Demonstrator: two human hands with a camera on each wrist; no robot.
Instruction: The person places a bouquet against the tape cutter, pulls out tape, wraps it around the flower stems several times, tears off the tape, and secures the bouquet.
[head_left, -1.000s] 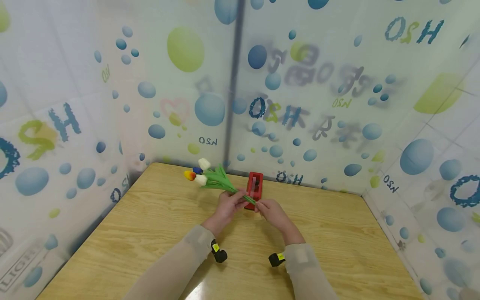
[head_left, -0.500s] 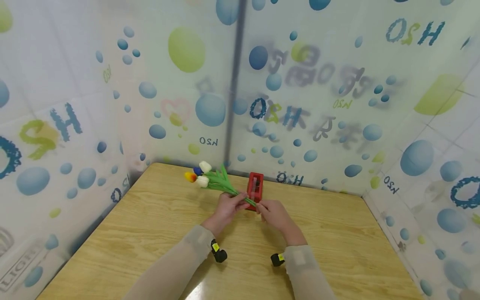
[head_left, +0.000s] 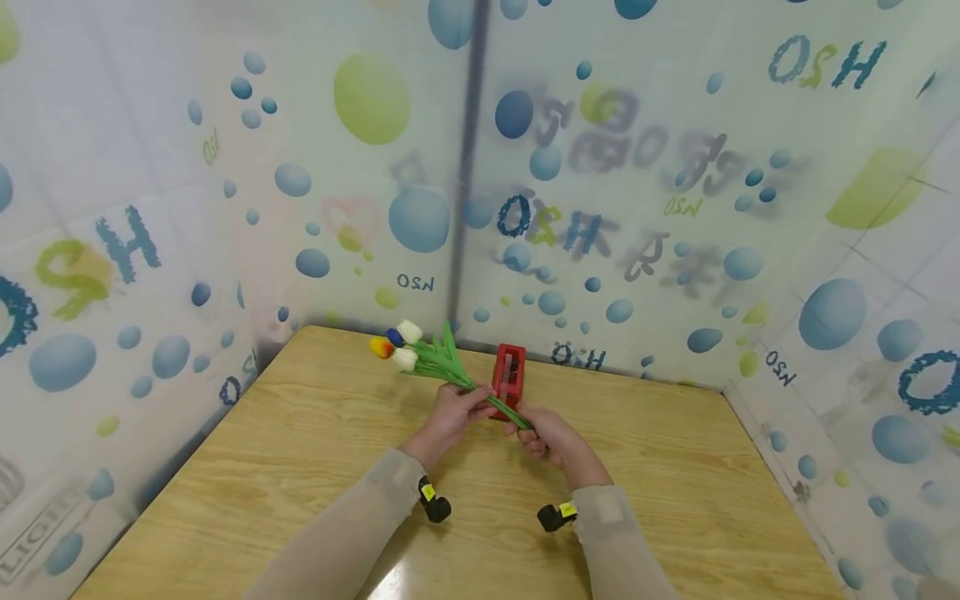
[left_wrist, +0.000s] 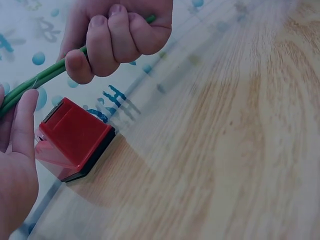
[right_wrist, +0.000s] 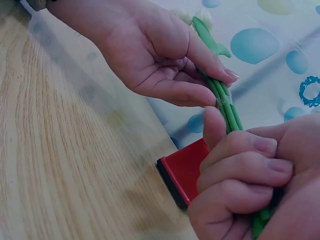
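My left hand (head_left: pixel 450 414) pinches the green stems of a small bunch of tulips (head_left: pixel 406 359) between thumb and fingers. White, blue and orange-yellow blooms point to the left and back. Lower down the same stems, my right hand (head_left: pixel 553 435) has its fingers curled round them, seen closely in the left wrist view. A strip of clear tape seems to lie on the stems (right_wrist: pixel 228 111) between the hands in the right wrist view. Just behind the hands stands a red tape dispenser (head_left: pixel 517 377), its toothed cutter (left_wrist: pixel 52 111) showing in the left wrist view.
The hands are above a wood-grain table (head_left: pixel 660 467). A patterned curtain (head_left: pixel 360 183) with blue and green bubbles hangs along the table's back and sides. Small black wrist cameras (head_left: pixel 557 517) sit at both sleeves.
My right hand has gone from pinching near the stem ends to gripping with curled fingers. More stem now shows between the hands. My left hand has barely moved.
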